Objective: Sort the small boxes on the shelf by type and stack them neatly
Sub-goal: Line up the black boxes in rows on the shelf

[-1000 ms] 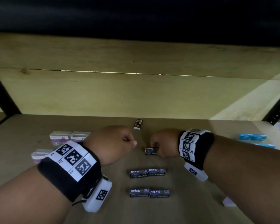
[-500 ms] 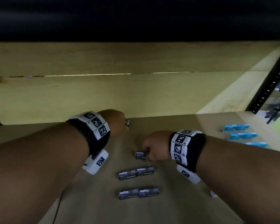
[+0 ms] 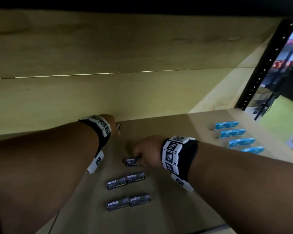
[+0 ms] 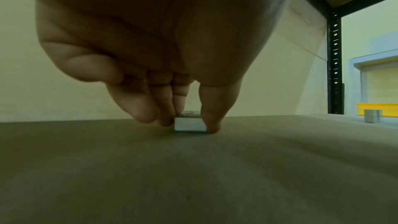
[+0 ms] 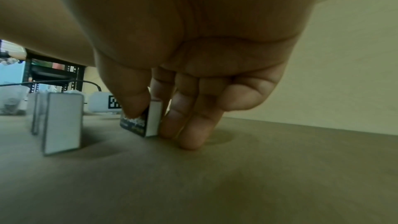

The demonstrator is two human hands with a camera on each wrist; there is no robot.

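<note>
Near the back edge of the shelf [image 3: 201,191], the left hand [image 3: 111,123] pinches a small box [image 4: 189,124] between thumb and fingers as it lies flat. Nearer the middle, the right hand [image 3: 148,152] pinches a staples box [image 3: 131,162], behind two rows of staples boxes [image 3: 126,180]. Blue boxes [image 3: 232,133] line the right edge.

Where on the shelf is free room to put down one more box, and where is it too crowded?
Free: the bare board between the staples boxes and the blue boxes, and the strip behind the right hand up to the back wall. Crowded: the staples rows, with the right hand on one box and the left hand on a small box behind.
</note>
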